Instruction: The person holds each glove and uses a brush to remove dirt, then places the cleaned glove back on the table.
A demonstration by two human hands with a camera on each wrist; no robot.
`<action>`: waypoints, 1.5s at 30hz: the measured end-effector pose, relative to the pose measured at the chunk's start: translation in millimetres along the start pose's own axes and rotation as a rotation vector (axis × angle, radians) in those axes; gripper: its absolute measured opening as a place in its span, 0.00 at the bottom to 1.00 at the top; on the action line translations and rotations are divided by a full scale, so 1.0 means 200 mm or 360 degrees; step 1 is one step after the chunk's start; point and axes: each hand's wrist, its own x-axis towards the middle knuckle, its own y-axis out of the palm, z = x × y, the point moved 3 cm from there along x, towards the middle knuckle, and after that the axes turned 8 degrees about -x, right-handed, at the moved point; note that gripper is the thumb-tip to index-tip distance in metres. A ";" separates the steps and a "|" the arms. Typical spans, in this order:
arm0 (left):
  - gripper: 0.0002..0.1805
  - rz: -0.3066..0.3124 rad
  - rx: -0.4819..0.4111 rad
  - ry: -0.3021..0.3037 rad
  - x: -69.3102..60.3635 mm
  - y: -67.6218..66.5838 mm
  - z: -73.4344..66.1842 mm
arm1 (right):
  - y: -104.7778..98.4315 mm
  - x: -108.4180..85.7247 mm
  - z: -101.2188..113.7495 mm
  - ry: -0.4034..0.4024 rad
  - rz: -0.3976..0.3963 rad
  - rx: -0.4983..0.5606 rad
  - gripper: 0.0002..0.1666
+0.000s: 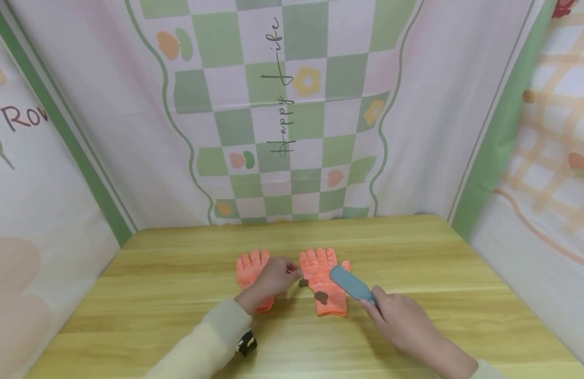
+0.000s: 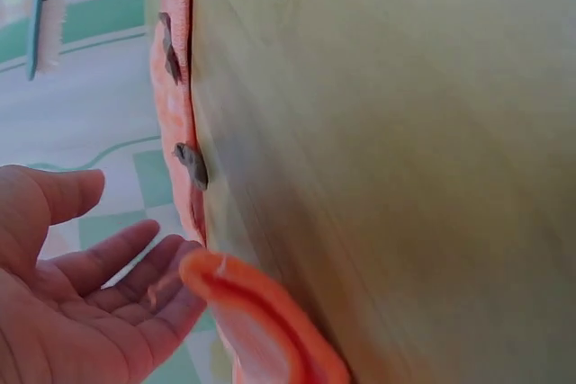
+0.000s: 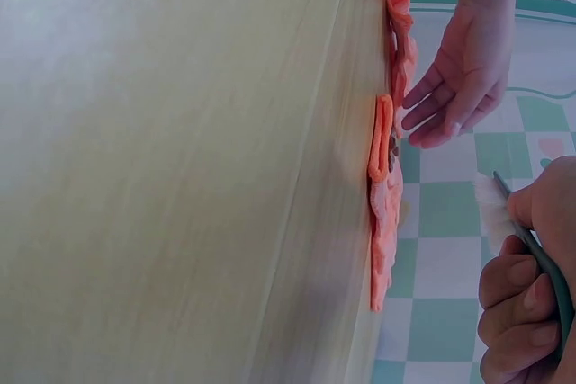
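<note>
Two orange knit gloves lie side by side on the table, the left glove and the right glove. Two dark grey-brown lumps show by the right glove: one lump on its lower part, another lump at its left edge. My left hand hovers above the left glove; in the left wrist view its fingers are loosely bent with nothing between them. A blue-handled brush with white bristles, visible in the right wrist view, is gripped by my right hand, its head over the right glove's thumb side.
The wood-grain table runs back to a green-and-white checked curtain. More printed cloth hangs at both sides. A small black device sits at my left wrist.
</note>
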 end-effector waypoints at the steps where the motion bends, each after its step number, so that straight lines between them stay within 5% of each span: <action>1: 0.10 -0.0003 0.0008 -0.0017 0.01 0.01 0.00 | 0.00 0.00 0.00 -0.0006 -0.0010 -0.0004 0.17; 8: 0.27 -0.0026 0.0084 -0.0090 0.04 0.07 -0.02 | 0.01 0.00 -0.01 -0.0025 -0.0039 -0.0029 0.16; 17: 0.25 -0.0060 0.0190 -0.0038 0.06 0.12 -0.04 | 0.01 -0.01 -0.02 -0.0028 -0.0047 -0.0004 0.15; 21: 0.26 -0.0087 0.0238 -0.0109 0.07 0.15 -0.05 | 0.01 -0.01 -0.02 -0.0008 -0.0021 0.0011 0.15; 27: 0.27 -0.0084 0.0510 -0.0210 0.09 0.19 -0.05 | 0.01 -0.02 -0.02 0.0007 -0.0006 0.0024 0.15; 34: 0.29 -0.0077 0.0668 -0.0109 0.11 0.19 -0.06 | 0.02 -0.02 -0.03 0.0011 -0.0019 -0.0001 0.14; 45: 0.28 -0.0006 0.0716 -0.0028 0.11 0.19 -0.08 | 0.03 -0.01 -0.06 0.0084 0.0011 0.0013 0.16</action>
